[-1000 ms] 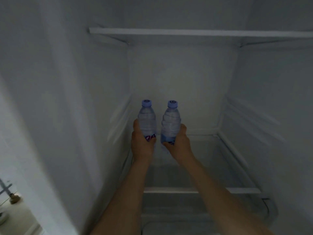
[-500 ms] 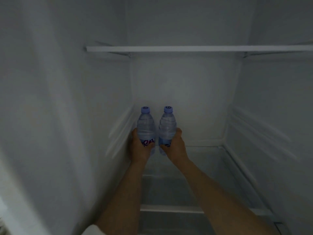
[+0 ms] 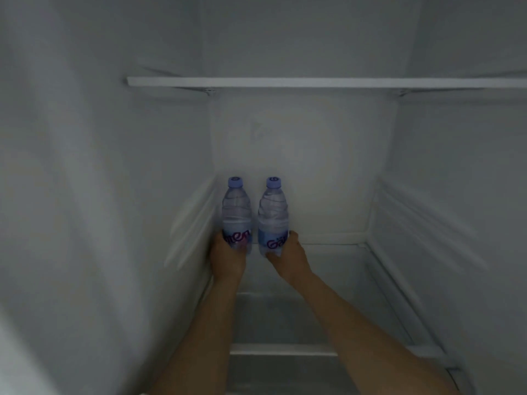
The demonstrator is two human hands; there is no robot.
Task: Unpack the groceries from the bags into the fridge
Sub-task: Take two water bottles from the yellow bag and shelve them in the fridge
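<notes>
Two small clear water bottles with blue caps stand upright side by side at the back left of a glass fridge shelf (image 3: 336, 269). My left hand (image 3: 226, 259) grips the lower part of the left bottle (image 3: 236, 209), close to the fridge's left wall. My right hand (image 3: 288, 259) grips the base of the right bottle (image 3: 273, 212). Both bottles sit near the back wall. Their bottoms are hidden behind my fingers, so contact with the shelf is unclear.
An upper shelf (image 3: 313, 82) spans the fridge above the bottles. White side walls with shelf rails (image 3: 422, 223) close in on both sides. The glass shelf's white front edge (image 3: 282, 349) crosses under my forearms.
Both hands have carried the bottles deeper and lower, toward the back left corner of the shelf. The view has tilted up, so the upper shelf appears lower in the frame.
</notes>
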